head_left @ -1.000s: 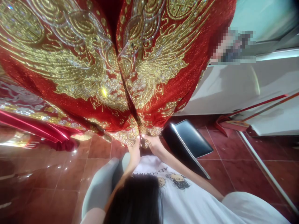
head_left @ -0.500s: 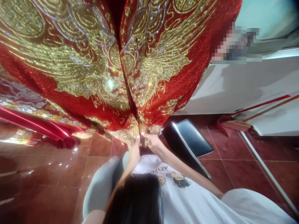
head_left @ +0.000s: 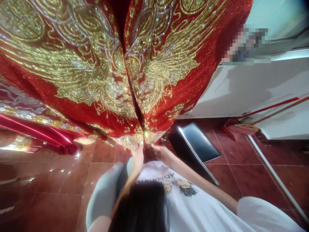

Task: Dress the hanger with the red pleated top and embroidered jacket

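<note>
A red sequinned jacket (head_left: 193,77) with heavy gold and silver embroidery hangs in front of me, split by a front opening. My left hand (head_left: 138,156) is closed on the jacket's embroidered bottom hem beside that opening, thumb on top. My right hand (head_left: 164,153) is just right of and below the hem corner, a little apart from the other hand. Its thumb and forefinger are pressed together; what they pinch, if anything, is too small to make out.
A black glossy bin (head_left: 200,141) stands on the red tiled floor (head_left: 101,183) to my right. Behind it lean a red dustpan (head_left: 231,127) and long handles against the white wall (head_left: 217,96). A pink-red satin cloth (head_left: 48,132) and another embroidered garment (head_left: 21,100) hang at left.
My right hand has come off the hem and moved slightly right and down towards me. My left hand still holds the hem, nearly in place.
</note>
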A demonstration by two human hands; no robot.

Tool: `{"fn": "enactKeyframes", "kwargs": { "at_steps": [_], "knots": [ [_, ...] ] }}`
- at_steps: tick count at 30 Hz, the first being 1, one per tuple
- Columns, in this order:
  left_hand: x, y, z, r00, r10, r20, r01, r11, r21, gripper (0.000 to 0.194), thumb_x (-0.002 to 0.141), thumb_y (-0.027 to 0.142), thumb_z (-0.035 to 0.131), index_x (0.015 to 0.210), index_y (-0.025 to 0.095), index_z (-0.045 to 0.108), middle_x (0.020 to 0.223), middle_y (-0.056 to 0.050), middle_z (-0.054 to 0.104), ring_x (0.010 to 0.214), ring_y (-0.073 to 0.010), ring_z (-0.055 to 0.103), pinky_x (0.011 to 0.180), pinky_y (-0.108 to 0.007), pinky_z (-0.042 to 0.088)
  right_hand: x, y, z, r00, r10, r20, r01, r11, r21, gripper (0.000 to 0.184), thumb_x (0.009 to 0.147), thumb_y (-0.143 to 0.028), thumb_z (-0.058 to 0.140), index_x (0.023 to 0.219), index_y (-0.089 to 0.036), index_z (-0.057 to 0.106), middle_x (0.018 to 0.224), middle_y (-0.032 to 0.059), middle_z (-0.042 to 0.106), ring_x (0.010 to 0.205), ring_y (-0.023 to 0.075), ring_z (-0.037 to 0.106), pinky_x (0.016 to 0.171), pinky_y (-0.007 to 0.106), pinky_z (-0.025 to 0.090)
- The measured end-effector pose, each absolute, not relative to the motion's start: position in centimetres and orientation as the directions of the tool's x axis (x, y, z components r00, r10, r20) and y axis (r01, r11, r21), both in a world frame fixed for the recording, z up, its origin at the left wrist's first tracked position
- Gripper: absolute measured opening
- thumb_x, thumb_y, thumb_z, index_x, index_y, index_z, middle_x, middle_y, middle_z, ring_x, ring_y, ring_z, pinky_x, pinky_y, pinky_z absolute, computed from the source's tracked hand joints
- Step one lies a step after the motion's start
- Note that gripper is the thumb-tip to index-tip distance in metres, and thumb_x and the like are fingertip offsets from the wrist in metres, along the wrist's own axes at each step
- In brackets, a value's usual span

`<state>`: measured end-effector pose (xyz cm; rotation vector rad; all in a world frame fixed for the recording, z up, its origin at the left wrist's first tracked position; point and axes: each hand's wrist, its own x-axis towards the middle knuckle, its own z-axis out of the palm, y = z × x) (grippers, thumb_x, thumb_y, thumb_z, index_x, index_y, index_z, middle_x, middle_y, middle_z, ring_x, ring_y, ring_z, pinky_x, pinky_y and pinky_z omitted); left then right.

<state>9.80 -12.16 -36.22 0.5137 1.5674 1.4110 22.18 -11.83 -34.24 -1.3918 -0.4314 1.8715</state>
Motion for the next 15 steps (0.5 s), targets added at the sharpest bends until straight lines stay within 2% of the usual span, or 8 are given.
{"fn": "enactKeyframes", "kwargs": {
  "at_steps": [3, 7, 9, 12, 15],
  "knots": [
    [9.8, -12.0, -36.5, -0.51, 0.798, -0.322, -0.231, 0.233, 0.945, 0.047, 0.067, 0.033, 0.083, 0.107, 0.016, 0.064, 0.112, -0.011, 0.069, 0.117, -0.0248, 0.06, 0.109, -0.038, 0.04, 21.8, -11.7, -33.4, -0.175, 0.735, -0.655, -0.29, -0.674, -0.679, 0.028, 0.06, -0.036, 0.078, 0.062, -0.013, 0.062, 0.058, 0.0023, 0.063, 0.045, 0.008, 0.052, 0.045, 0.018, 0.036],
    [9.9, -12.0, -37.2, -0.458, 0.828, -0.324, -0.214, 0.251, 0.944, 0.04, 0.066, 0.042, 0.08, 0.091, 0.014, 0.065, 0.084, -0.006, 0.07, 0.09, -0.0235, 0.068, 0.089, -0.039, 0.053, 20.3, -10.5, -31.9, -0.13, 0.813, -0.568, -0.245, -0.581, -0.776, 0.036, 0.064, -0.036, 0.075, 0.046, -0.014, 0.054, 0.041, -0.0017, 0.049, 0.036, 0.0049, 0.038, 0.037, 0.019, 0.024],
    [9.9, -12.1, -37.4, -0.446, 0.833, -0.329, -0.209, 0.26, 0.943, 0.039, 0.066, 0.044, 0.079, 0.086, 0.014, 0.065, 0.075, -0.004, 0.067, 0.079, -0.0215, 0.068, 0.081, -0.038, 0.055, 19.6, -10.3, -31.4, -0.083, 0.841, -0.535, -0.24, -0.538, -0.808, 0.039, 0.064, -0.037, 0.075, 0.044, -0.015, 0.051, 0.038, -0.0032, 0.044, 0.035, 0.0048, 0.036, 0.037, 0.02, 0.022],
    [10.1, -12.3, -37.2, -0.45, 0.833, -0.322, -0.192, 0.262, 0.946, 0.035, 0.066, 0.044, 0.077, 0.08, 0.014, 0.064, 0.068, -0.002, 0.064, 0.068, -0.0189, 0.065, 0.074, -0.035, 0.055, 19.1, -10.5, -31.3, -0.012, 0.858, -0.513, -0.243, -0.5, -0.831, 0.04, 0.064, -0.038, 0.076, 0.045, -0.016, 0.047, 0.038, -0.0052, 0.042, 0.036, 0.0042, 0.034, 0.039, 0.021, 0.023],
    [10.3, -12.5, -36.7, -0.457, 0.838, -0.297, -0.171, 0.245, 0.954, 0.032, 0.068, 0.042, 0.076, 0.08, 0.014, 0.066, 0.075, -0.005, 0.068, 0.074, -0.0196, 0.066, 0.079, -0.034, 0.053, 19.1, -10.6, -31.5, 0.021, 0.855, -0.519, -0.238, -0.5, -0.833, 0.036, 0.066, -0.035, 0.072, 0.048, -0.017, 0.047, 0.04, -0.0063, 0.042, 0.036, 0.0038, 0.033, 0.04, 0.02, 0.024]
  ]
}}
